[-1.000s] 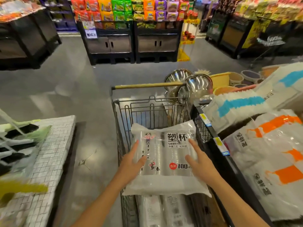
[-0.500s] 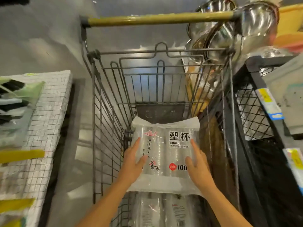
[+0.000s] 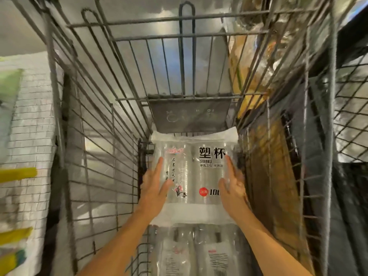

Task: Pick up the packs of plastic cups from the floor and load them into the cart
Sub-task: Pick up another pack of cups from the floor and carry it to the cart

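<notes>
Holding: pack of plastic cups (image 3: 196, 176) between both hands, low inside the cart (image 3: 189, 114), toward its far end.
Left hand (image 3: 156, 186): fingers straight along the pack's left edge, thumb on top.
Right hand (image 3: 232, 186): fingers straight on the right edge; blurred.
Below: second pack (image 3: 199, 253) in cart, nearer the person; contact between packs unclear.

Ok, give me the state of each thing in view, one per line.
held pack of cups: sealed, label up, pressed between both hands low in the cart.
left hand: fingers straight against the pack's left side, thumb on top.
right hand: fingers straight against the pack's right side.
second pack: sealed, lying in the cart nearer the person, partly under the held one.
cart: wire basket, both packs inside.
</notes>
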A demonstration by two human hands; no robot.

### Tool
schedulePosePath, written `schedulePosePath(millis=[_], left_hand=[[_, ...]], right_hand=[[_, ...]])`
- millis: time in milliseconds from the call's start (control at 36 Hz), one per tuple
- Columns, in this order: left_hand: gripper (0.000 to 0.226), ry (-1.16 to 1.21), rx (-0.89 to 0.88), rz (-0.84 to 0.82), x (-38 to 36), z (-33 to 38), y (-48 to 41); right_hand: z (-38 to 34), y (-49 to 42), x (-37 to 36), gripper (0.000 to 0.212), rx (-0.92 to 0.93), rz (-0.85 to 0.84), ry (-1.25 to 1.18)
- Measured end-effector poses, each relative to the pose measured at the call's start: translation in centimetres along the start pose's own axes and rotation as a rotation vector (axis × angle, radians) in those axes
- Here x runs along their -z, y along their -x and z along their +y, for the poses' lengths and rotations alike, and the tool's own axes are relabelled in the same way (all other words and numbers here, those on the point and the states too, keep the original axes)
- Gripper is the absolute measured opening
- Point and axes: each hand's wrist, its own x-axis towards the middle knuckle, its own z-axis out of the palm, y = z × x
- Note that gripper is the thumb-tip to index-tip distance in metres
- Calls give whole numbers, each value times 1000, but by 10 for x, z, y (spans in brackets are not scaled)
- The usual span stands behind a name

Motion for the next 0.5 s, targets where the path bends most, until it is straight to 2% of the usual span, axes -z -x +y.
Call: schedulePosePath(millis=[111,167,250,417,472,500], left_hand=[[67,-75,61,-7,7,18,10],[63,-170,92,12,17,32,11],[55,-305,6,-3,46,65,17],[34,-554,-166,-118,126,163,43],[22,-628,-230,-69,154,195,59],[25,-660,-256,-29,167,212,71]], right_hand=[[-15,11,19,64,-63,-72,-35],[-29,13,36,60,-101,-122,100],[-60,16,66,59,-81,-184,253],[-158,25,150,42,194,-160,592],[-196,37,179,38,296,-121,671],[-213,44,191,37,351,-101,713]])
